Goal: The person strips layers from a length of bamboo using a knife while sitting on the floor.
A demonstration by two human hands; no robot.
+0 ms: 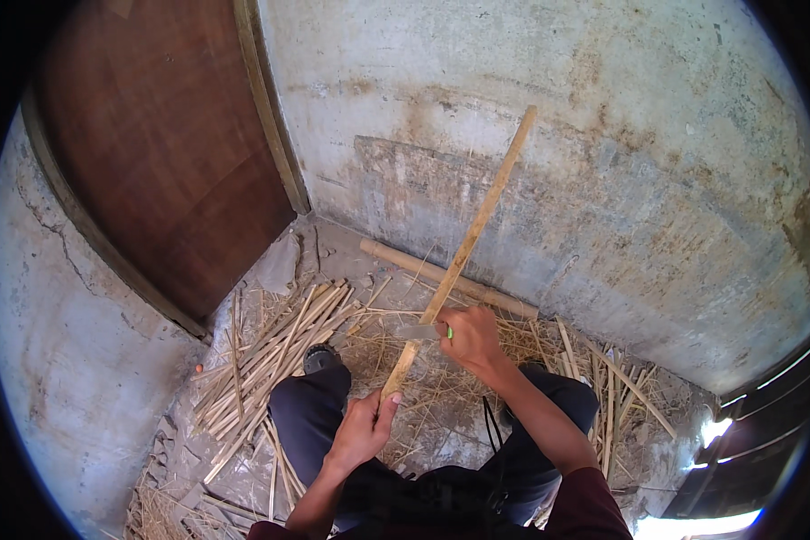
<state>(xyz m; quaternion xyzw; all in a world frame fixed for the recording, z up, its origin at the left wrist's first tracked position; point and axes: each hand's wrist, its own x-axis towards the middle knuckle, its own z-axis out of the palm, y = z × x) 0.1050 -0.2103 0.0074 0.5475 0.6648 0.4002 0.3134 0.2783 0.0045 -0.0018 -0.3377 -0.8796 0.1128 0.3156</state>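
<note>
My left hand (362,432) is closed round the lower end of a long bamboo strip (477,220), thumb along its face. The strip slants up and away to the right, its far end in front of the wall. My right hand (473,340) grips a knife with a bit of green showing at the handle. The flat grey knife blade (418,332) points left and lies across the strip, a little above my left hand. Most of the knife's handle is hidden in my fingers.
Many split bamboo sticks (274,360) lie heaped at my left, with more sticks (616,396) at my right. A round bamboo pole (450,281) lies along the foot of the stained wall (639,216). A brown door (166,135) stands at the far left. Shavings litter the floor.
</note>
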